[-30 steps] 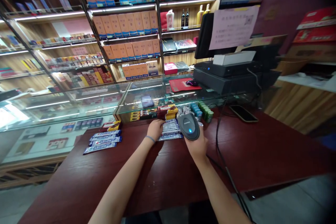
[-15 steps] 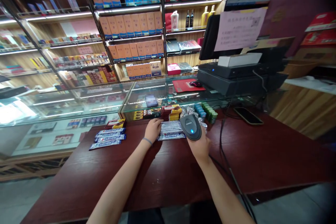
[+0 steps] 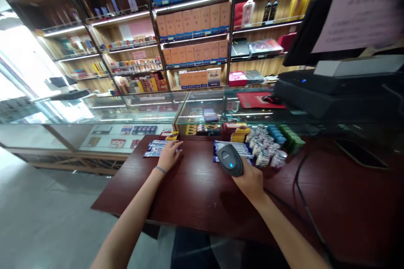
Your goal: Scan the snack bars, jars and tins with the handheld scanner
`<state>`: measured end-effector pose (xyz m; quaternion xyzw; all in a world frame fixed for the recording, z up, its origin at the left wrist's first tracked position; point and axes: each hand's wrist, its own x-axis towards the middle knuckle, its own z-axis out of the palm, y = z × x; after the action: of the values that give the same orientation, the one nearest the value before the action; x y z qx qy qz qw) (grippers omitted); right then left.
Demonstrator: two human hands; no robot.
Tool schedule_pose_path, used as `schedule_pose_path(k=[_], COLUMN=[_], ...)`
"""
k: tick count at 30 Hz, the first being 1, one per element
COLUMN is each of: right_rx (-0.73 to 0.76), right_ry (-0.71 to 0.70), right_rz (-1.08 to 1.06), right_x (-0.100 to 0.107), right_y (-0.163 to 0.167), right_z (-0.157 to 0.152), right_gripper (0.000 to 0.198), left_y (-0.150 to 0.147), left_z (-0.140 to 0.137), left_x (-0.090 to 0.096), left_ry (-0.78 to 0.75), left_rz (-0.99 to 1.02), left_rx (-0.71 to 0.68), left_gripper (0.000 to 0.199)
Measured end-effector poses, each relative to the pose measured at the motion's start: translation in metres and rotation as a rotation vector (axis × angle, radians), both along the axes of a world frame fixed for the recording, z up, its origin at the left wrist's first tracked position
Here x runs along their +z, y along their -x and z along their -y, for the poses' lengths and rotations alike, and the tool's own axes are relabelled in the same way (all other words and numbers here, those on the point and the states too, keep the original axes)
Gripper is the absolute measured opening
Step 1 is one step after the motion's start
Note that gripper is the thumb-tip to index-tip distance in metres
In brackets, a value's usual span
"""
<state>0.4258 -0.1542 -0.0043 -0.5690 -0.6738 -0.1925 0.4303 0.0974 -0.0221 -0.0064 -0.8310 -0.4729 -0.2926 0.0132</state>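
My right hand (image 3: 251,181) is wrapped round the handle of a black barcode scanner (image 3: 229,160) with a lit blue light. The scanner hangs over the near end of a row of blue and white snack packets (image 3: 232,148) on the dark red table, hiding part of them. My left hand (image 3: 170,154) lies at the right edge of a second, smaller group of blue and white packets (image 3: 155,148). Its fingers are stretched out and apart, partly covering those packets. Red and yellow boxes (image 3: 168,135) sit just behind that group.
Several small jars (image 3: 262,157) with blue and green cans (image 3: 292,141) stand right of the packets. Stacked red and yellow boxes (image 3: 235,131) are behind. A black cable (image 3: 298,180) crosses the table (image 3: 195,189) near a phone (image 3: 361,153). A glass counter (image 3: 151,111) borders the far side.
My left hand has moved left, from the larger row of packets to the smaller group. My right hand still holds the scanner by the larger row. The view has turned left.
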Motion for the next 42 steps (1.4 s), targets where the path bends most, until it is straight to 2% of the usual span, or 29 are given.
schedule_pose_path(k=[5, 10, 15, 24, 34, 42], right_rx=[0.211, 0.29, 0.326, 0.335, 0.336, 0.337], right_ry=[-0.008, 0.003, 0.042, 0.02, 0.017, 0.054], right_rz=[0.066, 0.144, 0.146, 0.148, 0.13, 0.107], right_x=[-0.004, -0.01, -0.01, -0.009, -0.011, -0.011], right_y=[0.021, 0.032, 0.035, 0.036, 0.035, 0.035], right_z=[-0.001, 0.0, 0.004, 0.005, 0.006, 0.007], right_gripper=[0.034, 0.038, 0.043, 0.043, 0.042, 0.041], left_y=[0.065, 0.091, 0.087, 0.082, 0.071, 0.069], left_z=[0.009, 0.009, 0.006, 0.009, 0.012, 0.007], left_x=[-0.009, -0.024, -0.03, -0.023, -0.022, -0.026], left_ry=[-0.009, 0.018, 0.133, 0.098, 0.124, 0.094], left_rz=[-0.084, -0.068, -0.109, -0.159, -0.083, 0.112], left_rx=[0.142, 0.276, 0.325, 0.318, 0.112, 0.14], left_gripper=[0.04, 0.042, 0.041, 0.032, 0.033, 0.029])
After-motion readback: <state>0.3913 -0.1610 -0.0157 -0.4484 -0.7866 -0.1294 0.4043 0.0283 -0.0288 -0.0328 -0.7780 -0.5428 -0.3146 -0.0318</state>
